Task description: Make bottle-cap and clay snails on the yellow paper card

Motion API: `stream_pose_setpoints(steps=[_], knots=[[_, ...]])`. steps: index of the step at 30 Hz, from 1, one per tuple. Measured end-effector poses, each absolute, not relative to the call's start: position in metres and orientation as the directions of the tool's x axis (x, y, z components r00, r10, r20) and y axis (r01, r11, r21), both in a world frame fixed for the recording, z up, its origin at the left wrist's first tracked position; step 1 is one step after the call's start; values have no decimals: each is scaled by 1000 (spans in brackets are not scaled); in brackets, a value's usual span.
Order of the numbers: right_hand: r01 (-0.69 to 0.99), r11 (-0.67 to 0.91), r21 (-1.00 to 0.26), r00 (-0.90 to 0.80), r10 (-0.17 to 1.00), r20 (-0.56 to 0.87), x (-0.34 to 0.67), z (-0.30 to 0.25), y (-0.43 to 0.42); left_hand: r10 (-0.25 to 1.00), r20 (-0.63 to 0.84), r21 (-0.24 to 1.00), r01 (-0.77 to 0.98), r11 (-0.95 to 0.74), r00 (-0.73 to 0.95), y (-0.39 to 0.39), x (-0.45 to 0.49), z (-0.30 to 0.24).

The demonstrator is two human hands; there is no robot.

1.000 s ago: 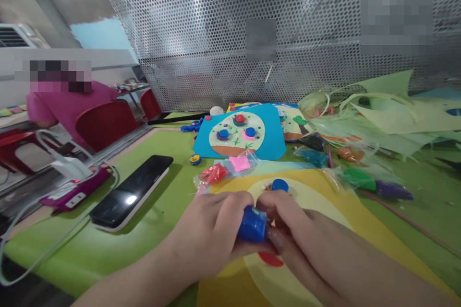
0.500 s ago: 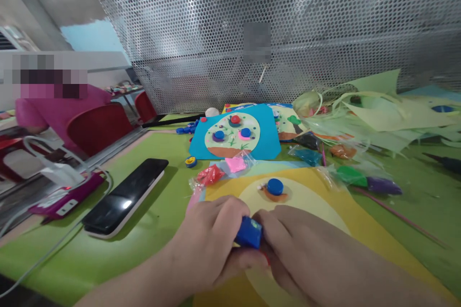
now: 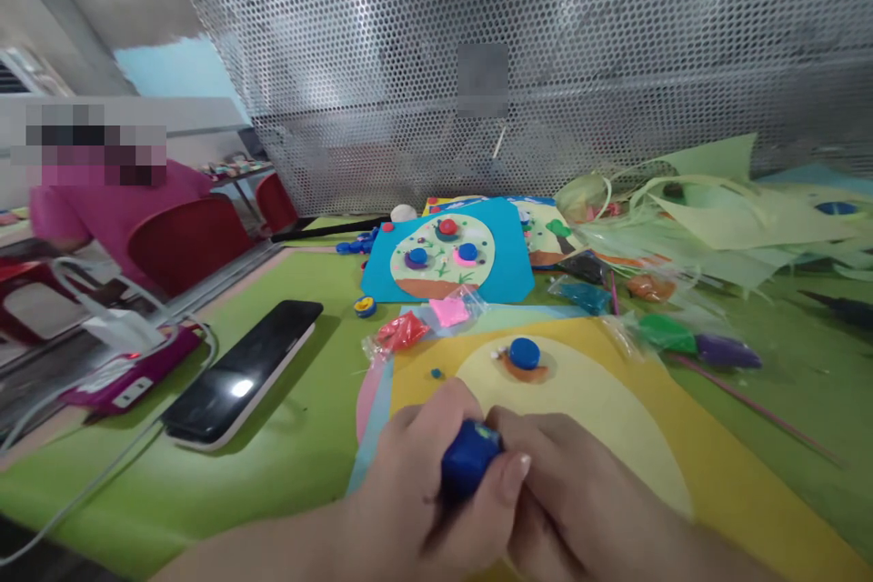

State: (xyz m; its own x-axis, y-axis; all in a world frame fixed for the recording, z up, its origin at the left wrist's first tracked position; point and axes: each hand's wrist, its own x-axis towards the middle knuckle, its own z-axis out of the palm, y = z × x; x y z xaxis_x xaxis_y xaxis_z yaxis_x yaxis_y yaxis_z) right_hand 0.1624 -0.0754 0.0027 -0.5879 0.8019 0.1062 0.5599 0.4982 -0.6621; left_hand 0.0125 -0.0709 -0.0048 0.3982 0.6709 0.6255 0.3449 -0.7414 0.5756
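Observation:
Both my hands are closed together low in the middle over a yellow craft sheet [image 3: 688,446]. My left hand [image 3: 429,482] wraps a blue lump of clay [image 3: 469,462] and its thumb presses on it. My right hand [image 3: 579,491] pinches the same lump from the right side. Farther up the sheet, a blue bottle cap [image 3: 524,352] sits on a brown clay patch inside a pale yellow circle. A tiny blue crumb [image 3: 436,373] lies on the sheet to the left.
Bags of red [image 3: 402,330], pink [image 3: 450,310], green [image 3: 665,332] and purple clay [image 3: 727,350] lie around the sheet. A finished blue picture [image 3: 508,268] lies behind. A black phone [image 3: 238,373] lies left. Green paper scraps [image 3: 737,223] pile right. A person in pink [image 3: 109,209] sits far left.
My hands have drawn closer to me with the blue clay, my left thumb now over it. The view has shifted slightly, uncovering more of the yellow sheet and the blue crumb.

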Motion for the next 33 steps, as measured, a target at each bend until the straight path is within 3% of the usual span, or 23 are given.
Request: stream_pose_setpoints(steps=[6,15,21,24,29,33], knots=[[506,467,-725,-604,792,89,163,7,-78,788,482,794,188,-578,383,-71,13,-2],[494,348,-797,-562,827,12,163,6,-73,704,590,482,528,-699,395,-68,7,-5],[460,360,-812,-500,860,98,161,0,-78,658,643,413,545,-729,393,-70,9,-3],[420,362,-832,-498,859,122,160,-1,-79,689,624,515,470,-717,367,-72,11,-5],[370,291,-882,-549,835,45,159,4,-78,867,454,792,352,-498,206,-78,12,-12],[381,259,-888,-527,850,22,159,7,-79,861,417,837,246,-489,292,-75,8,-10]])
